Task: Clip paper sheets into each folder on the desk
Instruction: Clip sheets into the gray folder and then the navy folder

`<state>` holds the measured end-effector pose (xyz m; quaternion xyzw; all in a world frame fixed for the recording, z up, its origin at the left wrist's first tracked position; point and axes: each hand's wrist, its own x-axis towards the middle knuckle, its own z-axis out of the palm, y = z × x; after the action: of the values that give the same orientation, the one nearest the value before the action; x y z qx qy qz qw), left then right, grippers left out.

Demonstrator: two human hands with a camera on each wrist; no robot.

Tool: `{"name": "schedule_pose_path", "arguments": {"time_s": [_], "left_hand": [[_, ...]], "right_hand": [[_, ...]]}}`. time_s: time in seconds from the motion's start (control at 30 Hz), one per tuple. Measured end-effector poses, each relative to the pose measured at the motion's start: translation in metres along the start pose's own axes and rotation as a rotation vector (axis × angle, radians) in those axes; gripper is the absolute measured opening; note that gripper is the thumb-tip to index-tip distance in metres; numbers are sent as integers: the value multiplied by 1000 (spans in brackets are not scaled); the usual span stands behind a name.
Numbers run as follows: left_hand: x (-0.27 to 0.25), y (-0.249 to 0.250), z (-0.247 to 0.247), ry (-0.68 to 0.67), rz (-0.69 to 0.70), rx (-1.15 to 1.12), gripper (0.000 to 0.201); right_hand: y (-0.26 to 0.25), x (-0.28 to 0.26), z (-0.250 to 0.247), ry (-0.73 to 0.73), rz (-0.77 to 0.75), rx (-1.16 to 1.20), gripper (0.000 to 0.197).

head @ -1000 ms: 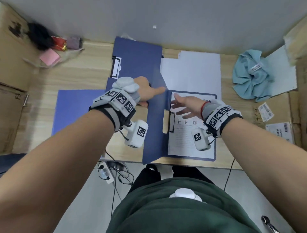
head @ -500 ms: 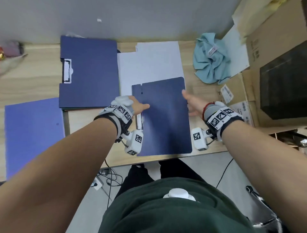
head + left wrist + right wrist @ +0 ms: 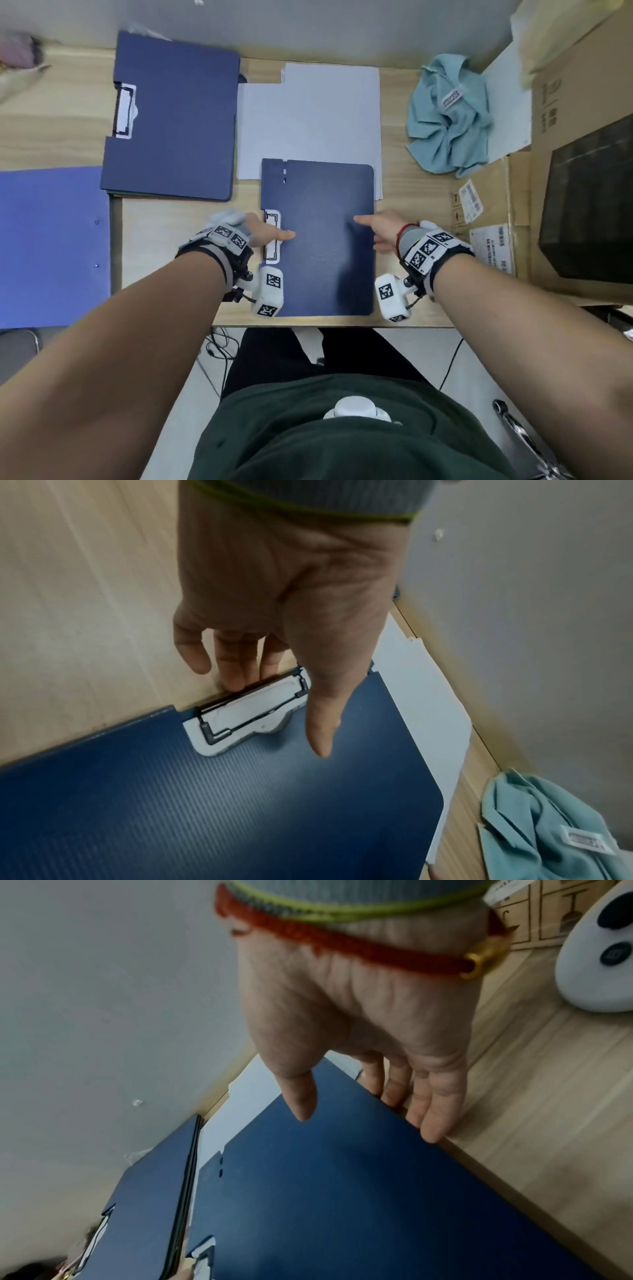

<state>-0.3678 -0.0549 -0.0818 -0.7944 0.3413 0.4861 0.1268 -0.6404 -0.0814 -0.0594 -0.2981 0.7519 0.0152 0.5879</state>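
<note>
Both forearms reach forward and converge, bare below the elbows, each wrist strapped with a marker-tagged band and a white camera pod hanging under it. Left hand [image 3: 265, 233] palm down, thumb [image 3: 318, 723] stretched straight out to the right, the other fingers [image 3: 236, 666] pointing down, loosely bent, tips at the near folder's [image 3: 322, 240] left edge by its clip [image 3: 246, 718]. Right hand [image 3: 380, 231] mirrors it: thumb [image 3: 298, 1096] pointing left over the cover, fingers [image 3: 435, 1104] fairly straight, lined along the right edge. Whether fingertips hook under either edge can't be told. Red cord bracelet [image 3: 342, 942] on right wrist.
</note>
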Motion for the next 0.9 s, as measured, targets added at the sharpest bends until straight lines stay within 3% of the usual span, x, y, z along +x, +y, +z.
{"name": "schedule_pose_path", "arguments": {"time_s": [0.1, 0.23, 0.3, 0.57, 0.6, 0.7, 0.83, 0.9], "left_hand": [[22, -3, 11, 0, 86, -153, 102], [-23, 23, -15, 118, 243, -247, 66], [-36, 34, -31, 165, 290, -245, 58], [-42, 15, -160, 413, 384, -305, 38], [-40, 8, -176, 434, 378, -306, 37], [-27, -10, -212, 409, 342, -254, 42], [40, -56, -249, 382, 191, -48, 77], [39, -72, -252, 327, 143, -22, 76]], "right_hand": [[-3, -2, 0, -10, 13, 14, 44], [-14, -12, 6, -8, -43, 17, 54], [-20, -10, 4, 13, -88, 24, 51], [-90, -55, 48, -210, -247, 78, 7], [-96, -58, 59, -223, -267, 74, 9], [-115, -64, 82, -222, -316, 98, 26], [-157, -62, 117, -200, -360, 180, 20], [-175, -56, 129, -189, -371, 169, 13]]}}
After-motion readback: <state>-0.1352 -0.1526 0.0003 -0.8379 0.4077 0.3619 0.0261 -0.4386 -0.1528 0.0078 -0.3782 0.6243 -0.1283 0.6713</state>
